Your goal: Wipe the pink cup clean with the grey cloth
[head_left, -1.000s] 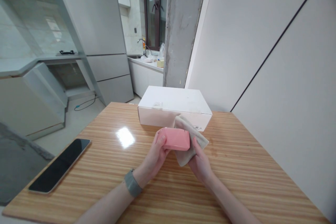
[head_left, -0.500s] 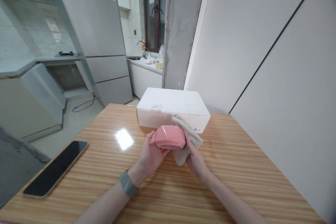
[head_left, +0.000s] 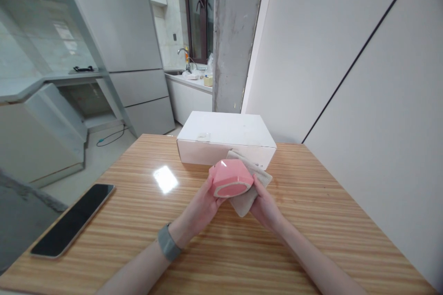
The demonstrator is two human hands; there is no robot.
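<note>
Above the wooden table (head_left: pixel 311 239), my left hand (head_left: pixel 202 205) grips a pink ceramic dish (head_left: pixel 231 178) from its left side, fingers curled around the rim. The dish is tilted so its underside faces me. My right hand (head_left: pixel 267 206) holds a beige cloth (head_left: pixel 249 190) pressed against the dish's right and back side. A grey band sits on my left wrist (head_left: pixel 168 243).
A white cardboard box (head_left: pixel 224 136) lies just behind the dish. A dark phone (head_left: pixel 73 223) lies face up near the table's left edge. A white wall runs along the right. A fridge (head_left: pixel 121 46), a concrete pillar and a kitchen counter stand beyond the table.
The dish has been turned in my hands, from side-on to its underside facing me. The cloth has shifted along the dish's right side.
</note>
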